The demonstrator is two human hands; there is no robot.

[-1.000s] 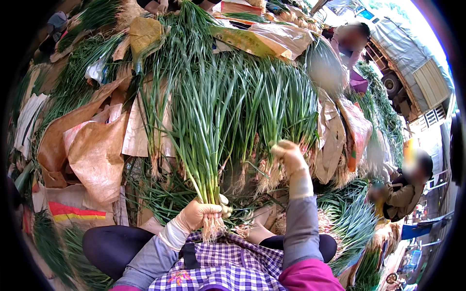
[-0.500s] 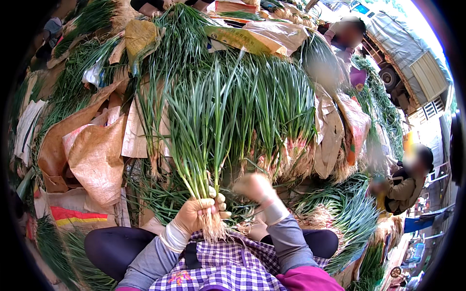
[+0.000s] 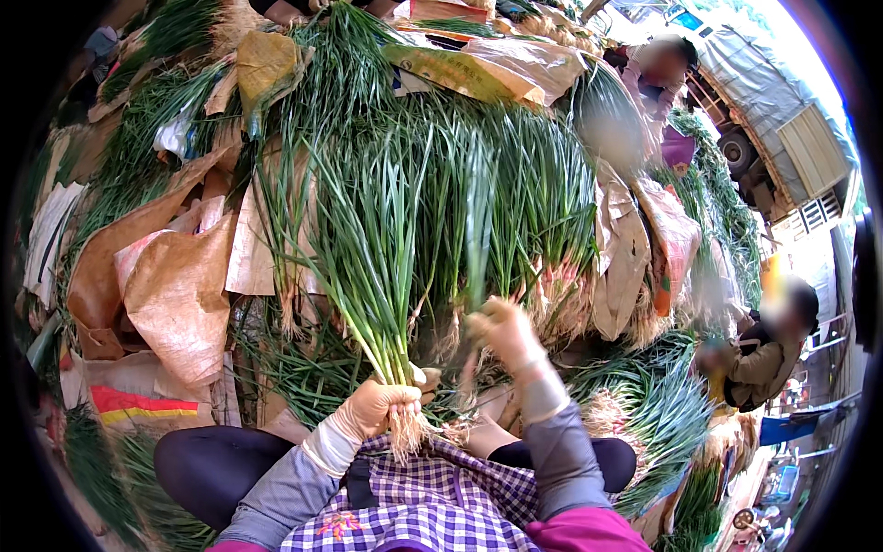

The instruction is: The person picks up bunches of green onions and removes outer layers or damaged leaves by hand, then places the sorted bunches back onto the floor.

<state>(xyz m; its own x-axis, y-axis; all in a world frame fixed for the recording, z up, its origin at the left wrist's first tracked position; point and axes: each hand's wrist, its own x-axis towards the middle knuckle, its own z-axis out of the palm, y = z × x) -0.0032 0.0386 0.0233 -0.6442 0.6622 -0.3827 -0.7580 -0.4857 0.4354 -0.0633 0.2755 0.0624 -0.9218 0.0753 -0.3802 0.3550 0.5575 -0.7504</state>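
Observation:
My left hand (image 3: 370, 411), in a pale glove, is closed round a bunch of green garlic (image 3: 379, 304) just above its stringy roots (image 3: 407, 432). The long flat leaves of the bunch point away from me. To the right, my right hand (image 3: 508, 333) is raised and smeared by motion. Its fingers are pinched on a single blurred green garlic stalk (image 3: 476, 244) held upright, with its lower end hanging below the hand. Just beyond both hands lies a wide row of green garlic (image 3: 529, 198), roots toward me.
Brown woven sacks (image 3: 184, 308) lie at the left, and another sack (image 3: 621, 258) covers plants on the right. A heap of green garlic (image 3: 658, 391) sits beside my right knee (image 3: 607, 460). Two people (image 3: 768, 368) work at the right, near a covered truck (image 3: 763, 101).
My right hand has moved slightly right and up, and a blurred stalk now shows in it. My left hand stays in place, its fingers closed more tightly round the bunch.

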